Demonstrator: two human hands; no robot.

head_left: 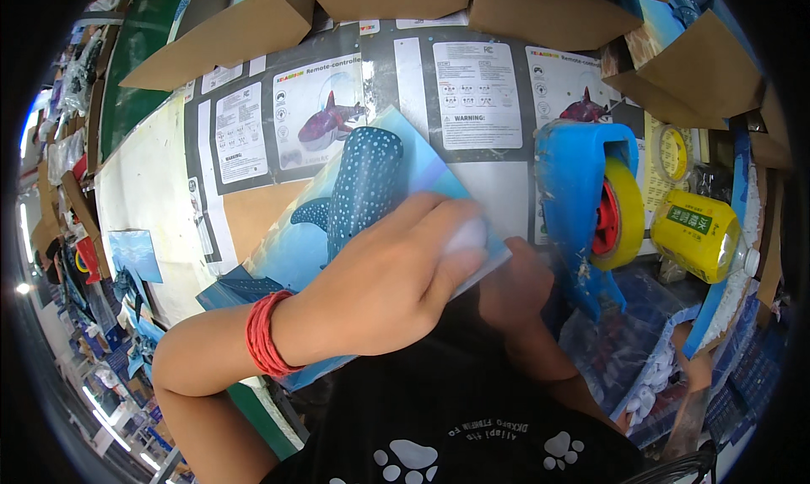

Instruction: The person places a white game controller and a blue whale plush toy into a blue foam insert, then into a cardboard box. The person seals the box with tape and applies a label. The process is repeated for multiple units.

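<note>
My left hand (pixel 396 273) lies flat on a blue toy box (pixel 354 197) printed with a spotted whale shark, pressing on its right end, with a small white object under the fingertips. A red band is wound around that wrist. My right hand (pixel 515 286) is mostly hidden beneath the box's right corner and seems to hold it from below. The box rests tilted against my body above the worktable.
A blue tape dispenser (pixel 582 197) with a yellow tape roll stands right of the box. A yellow bottle (pixel 696 235) lies further right. Flattened printed cartons (pixel 472 87) cover the table; brown cardboard flaps (pixel 548 16) line the far edge. Bagged parts (pixel 633 357) sit lower right.
</note>
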